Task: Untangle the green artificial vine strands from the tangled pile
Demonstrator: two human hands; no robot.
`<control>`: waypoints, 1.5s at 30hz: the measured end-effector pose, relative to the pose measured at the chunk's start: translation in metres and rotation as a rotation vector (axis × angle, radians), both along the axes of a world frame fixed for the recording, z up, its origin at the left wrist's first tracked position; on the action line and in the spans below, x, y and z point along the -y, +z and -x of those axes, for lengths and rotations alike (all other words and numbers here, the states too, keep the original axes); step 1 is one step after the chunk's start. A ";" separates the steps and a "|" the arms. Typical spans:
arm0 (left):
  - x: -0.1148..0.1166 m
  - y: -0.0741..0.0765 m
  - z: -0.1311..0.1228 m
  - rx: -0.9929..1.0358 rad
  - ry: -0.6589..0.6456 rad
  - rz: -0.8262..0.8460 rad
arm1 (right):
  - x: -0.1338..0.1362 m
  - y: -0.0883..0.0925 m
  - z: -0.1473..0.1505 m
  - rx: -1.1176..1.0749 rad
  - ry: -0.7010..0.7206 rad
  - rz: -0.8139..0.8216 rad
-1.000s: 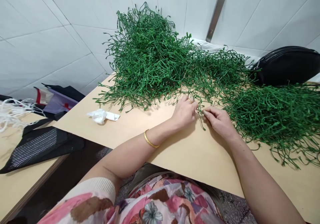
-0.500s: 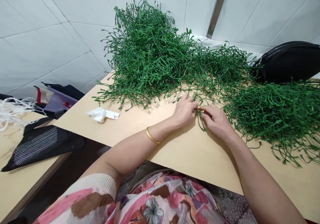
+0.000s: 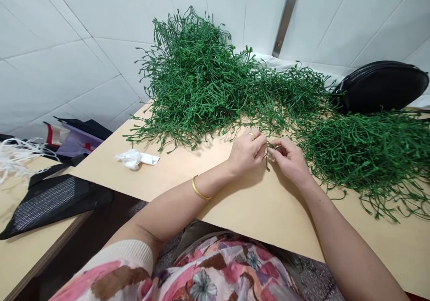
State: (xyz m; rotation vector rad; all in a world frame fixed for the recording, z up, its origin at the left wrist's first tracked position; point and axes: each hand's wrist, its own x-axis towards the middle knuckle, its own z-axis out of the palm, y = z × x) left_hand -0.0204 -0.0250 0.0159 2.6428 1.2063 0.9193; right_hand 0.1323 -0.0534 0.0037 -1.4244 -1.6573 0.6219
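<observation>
My left hand [image 3: 249,151] and my right hand [image 3: 288,158] meet fingertip to fingertip just above the table. Both are closed in a pinch on a thin green plastic stem [image 3: 268,163], whose lower end hangs down between them. Fingers hide most of it. Behind my hands rises a tall heap of green plastic stems [image 3: 198,77] with small forked tips. A lower pile of the same stems [image 3: 363,151] lies to the right of my right hand, and loose stems link the two piles.
A crumpled white tissue [image 3: 136,158] lies left on the table [image 3: 235,207]. At the back right stands a black bag [image 3: 383,86] by the tiled wall [image 3: 114,5]. On a second surface at left are a black mesh pouch [image 3: 47,202] and white strings [image 3: 22,155].
Both hands stay together, and the fingers have shifted around the stem. Less of the green stem now hangs below them. The camera view has tilted slightly.
</observation>
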 end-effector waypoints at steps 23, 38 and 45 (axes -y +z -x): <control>0.005 0.013 0.004 0.254 -0.042 0.286 | -0.003 0.003 -0.013 -0.240 0.020 0.137; 0.003 -0.003 -0.005 0.292 -0.057 0.635 | 0.001 0.013 -0.003 -0.627 0.045 0.358; -0.006 0.003 0.003 0.510 -0.014 0.299 | 0.003 0.011 -0.003 -0.501 0.123 0.286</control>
